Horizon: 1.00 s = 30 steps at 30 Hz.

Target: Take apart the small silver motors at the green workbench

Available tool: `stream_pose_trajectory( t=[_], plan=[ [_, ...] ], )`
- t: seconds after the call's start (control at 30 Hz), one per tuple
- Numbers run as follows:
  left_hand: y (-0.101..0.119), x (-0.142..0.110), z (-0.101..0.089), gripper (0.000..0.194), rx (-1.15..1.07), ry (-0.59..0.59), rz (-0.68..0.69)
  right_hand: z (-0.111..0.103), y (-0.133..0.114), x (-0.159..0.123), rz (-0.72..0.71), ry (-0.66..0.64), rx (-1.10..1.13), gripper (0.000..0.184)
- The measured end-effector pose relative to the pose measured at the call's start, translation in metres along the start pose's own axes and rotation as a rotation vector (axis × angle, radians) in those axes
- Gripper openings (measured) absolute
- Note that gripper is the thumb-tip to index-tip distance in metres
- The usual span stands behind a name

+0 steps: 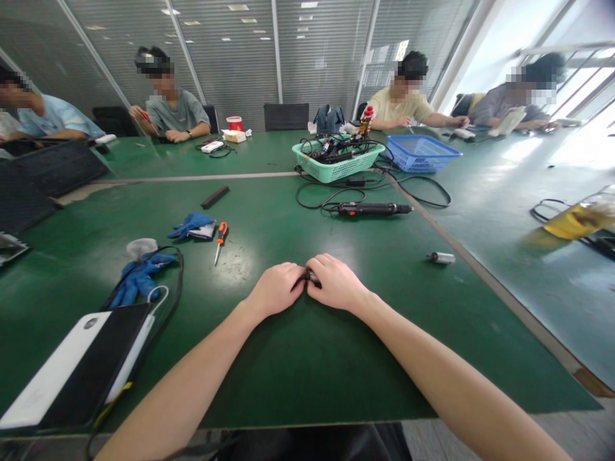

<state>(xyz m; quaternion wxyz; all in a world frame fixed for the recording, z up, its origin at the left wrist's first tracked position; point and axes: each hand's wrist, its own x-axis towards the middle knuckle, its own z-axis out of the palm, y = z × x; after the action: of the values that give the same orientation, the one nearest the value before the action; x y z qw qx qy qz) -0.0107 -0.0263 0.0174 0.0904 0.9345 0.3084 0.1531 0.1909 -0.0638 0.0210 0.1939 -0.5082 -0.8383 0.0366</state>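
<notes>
My left hand and my right hand meet over the middle of the green table, fingers curled. Between them shows a small dark part with a metallic bit; both hands close round it, and most of it is hidden. To the left lies a screwdriver with an orange and black handle, its tip toward me. Farther up, a black electric screwdriver rests on its side with its cord. A small silver motor-like cylinder lies to the right.
Blue gloves, a cable, and a white and black flat device lie at left. A dark bar sits farther back. A green basket full of corded tools stands beside a blue basket. Several people work across the table.
</notes>
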Motion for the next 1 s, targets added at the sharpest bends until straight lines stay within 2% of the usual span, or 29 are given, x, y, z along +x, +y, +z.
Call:
stream_pose_trajectory(
  t=[1.0],
  plan=[
    [-0.0023, -0.0011, 0.0033, 0.019, 0.008, 0.012, 0.02, 0.0024, 0.0013, 0.0003, 0.025, 0.007, -0.011, 0.01]
  ],
)
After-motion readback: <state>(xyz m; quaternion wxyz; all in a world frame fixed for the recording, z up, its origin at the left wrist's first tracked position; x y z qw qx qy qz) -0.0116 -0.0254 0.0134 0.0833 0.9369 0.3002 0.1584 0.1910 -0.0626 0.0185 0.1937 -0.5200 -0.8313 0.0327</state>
